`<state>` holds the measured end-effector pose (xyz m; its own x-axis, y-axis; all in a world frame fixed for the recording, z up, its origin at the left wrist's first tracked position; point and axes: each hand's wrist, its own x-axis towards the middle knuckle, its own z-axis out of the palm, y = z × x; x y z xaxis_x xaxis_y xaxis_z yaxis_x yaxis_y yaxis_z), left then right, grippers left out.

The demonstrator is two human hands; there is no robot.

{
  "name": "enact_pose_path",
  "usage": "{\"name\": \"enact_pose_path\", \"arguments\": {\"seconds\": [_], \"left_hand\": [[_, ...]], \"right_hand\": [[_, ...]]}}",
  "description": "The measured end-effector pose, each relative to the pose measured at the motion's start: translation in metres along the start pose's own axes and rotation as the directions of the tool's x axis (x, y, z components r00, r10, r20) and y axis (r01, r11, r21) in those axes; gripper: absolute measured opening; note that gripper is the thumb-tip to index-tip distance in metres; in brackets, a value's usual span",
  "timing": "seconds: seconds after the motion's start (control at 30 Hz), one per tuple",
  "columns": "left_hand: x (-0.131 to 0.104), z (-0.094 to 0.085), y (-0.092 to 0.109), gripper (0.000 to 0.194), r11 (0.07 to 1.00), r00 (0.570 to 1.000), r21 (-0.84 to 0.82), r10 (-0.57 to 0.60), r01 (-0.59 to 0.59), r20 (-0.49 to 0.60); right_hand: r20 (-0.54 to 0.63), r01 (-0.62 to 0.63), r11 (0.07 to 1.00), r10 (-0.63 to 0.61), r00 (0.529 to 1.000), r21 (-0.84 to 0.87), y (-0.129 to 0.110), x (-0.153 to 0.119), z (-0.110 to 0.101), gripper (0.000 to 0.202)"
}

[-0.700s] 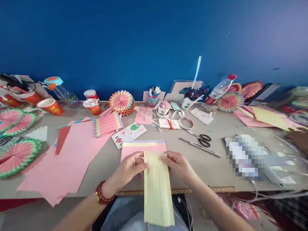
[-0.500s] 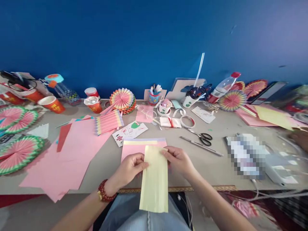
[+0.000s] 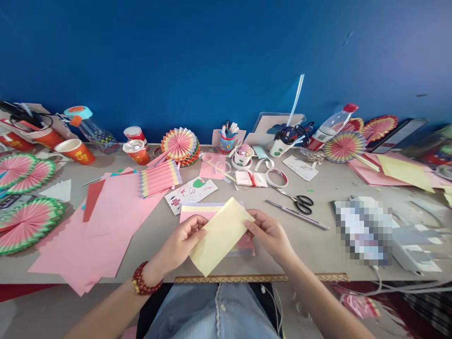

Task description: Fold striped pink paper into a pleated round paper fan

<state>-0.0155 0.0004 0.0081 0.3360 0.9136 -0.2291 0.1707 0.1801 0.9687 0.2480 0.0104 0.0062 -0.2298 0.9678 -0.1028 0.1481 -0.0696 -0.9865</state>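
Slantwise, yellow paper (image 3: 222, 235), left fingers (image 3: 195, 237), right fingers (image 3: 254, 228) at edges, scissors (image 3: 295, 199) apart

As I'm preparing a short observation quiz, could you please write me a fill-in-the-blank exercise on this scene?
The sheet held by the left hand and right hand is coloured ____.
The beaded bracelet is worn on the person's ____ wrist.
In this view, the scissors lie to the ____ of the sheet.
The wall behind the table is ____.
Missing words: yellow; left; right; blue.
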Motion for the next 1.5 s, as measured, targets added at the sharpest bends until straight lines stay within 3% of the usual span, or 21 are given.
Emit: {"name": "enact_pose_path", "arguments": {"seconds": [0.07, 0.13, 0.23, 0.33, 0.43, 0.53, 0.6, 0.63, 0.73, 0.93, 1.13, 1.27, 1.37, 1.5], "left_hand": [[0.003, -0.006, 0.001, 0.020, 0.999, 0.999, 0.033, 0.017, -0.018, 0.029], [0.007, -0.011, 0.001, 0.022, 0.999, 0.997, 0.044, 0.029, -0.032, 0.069], [0.013, -0.018, 0.001, 0.024, 0.996, 0.994, 0.078, 0.030, -0.038, 0.105], [0.022, -0.025, 0.000, 0.023, 0.981, 0.992, 0.181, 0.051, -0.072, 0.117], [0.027, -0.031, 0.003, 0.021, 0.917, 0.989, 0.371, 0.131, -0.150, 0.076], [0.025, -0.030, 0.007, 0.018, 0.710, 0.930, 0.650, 0.367, -0.270, -0.014], [0.020, -0.024, 0.008, 0.018, 0.520, 0.851, 0.777, 0.523, -0.355, 0.039], [0.016, -0.019, 0.008, 0.018, 0.442, 0.825, 0.798, 0.554, -0.409, 0.115], [0.008, -0.004, 0.003, 0.025, 0.293, 0.802, 0.796, 0.477, -0.530, 0.359], [0.005, 0.003, -0.011, 0.017, 0.166, 0.826, 0.854, 0.400, -0.492, 0.398], [0.005, -0.007, -0.025, 0.021, 0.156, 0.817, 0.856, 0.421, -0.493, 0.394], [0.003, -0.010, -0.028, 0.022, 0.189, 0.825, 0.852, 0.419, -0.489, 0.380], [0.001, -0.013, -0.025, 0.022, 0.290, 0.845, 0.831, 0.414, -0.475, 0.338], [-0.002, -0.019, -0.022, 0.022, 0.474, 0.897, 0.790, 0.392, -0.388, 0.205]], "right_hand": [[0.044, 0.105, 0.994, -0.103, 0.994, -0.031, 0.002, -0.003, -0.005, 0.043], [0.094, 0.283, 0.950, -0.272, 0.958, -0.134, 0.003, -0.005, -0.010, 0.051], [0.197, 0.522, 0.746, -0.487, 0.851, -0.414, 0.002, -0.003, -0.017, 0.048], [0.264, 0.610, 0.509, -0.595, 0.759, -0.608, -0.001, 0.000, -0.017, 0.034], [0.278, 0.610, 0.391, -0.634, 0.721, -0.689, -0.002, 0.001, -0.014, 0.026], [0.236, 0.565, 0.384, -0.634, 0.736, -0.730, 0.001, 0.000, -0.010, 0.020], [0.214, 0.551, 0.416, -0.623, 0.752, -0.723, 0.004, -0.001, -0.008, 0.019], [0.222, 0.557, 0.436, -0.612, 0.759, -0.707, 0.006, 0.000, -0.007, 0.019], [0.285, 0.600, 0.488, -0.574, 0.768, -0.634, 0.014, 0.002, -0.006, 0.017], [0.355, 0.611, 0.543, -0.507, 0.785, -0.576, 0.024, 0.004, -0.008, 0.016], [0.419, 0.637, 0.427, -0.500, 0.758, -0.642, 0.025, 0.006, -0.014, 0.023], [0.435, 0.629, 0.449, -0.466, 0.771, -0.634, 0.024, 0.007, -0.017, 0.022], [0.417, 0.591, 0.511, -0.423, 0.805, -0.624, 0.021, 0.008, -0.017, 0.022], [0.366, 0.522, 0.584, -0.373, 0.853, -0.622, 0.018, 0.011, -0.015, 0.024]]}}
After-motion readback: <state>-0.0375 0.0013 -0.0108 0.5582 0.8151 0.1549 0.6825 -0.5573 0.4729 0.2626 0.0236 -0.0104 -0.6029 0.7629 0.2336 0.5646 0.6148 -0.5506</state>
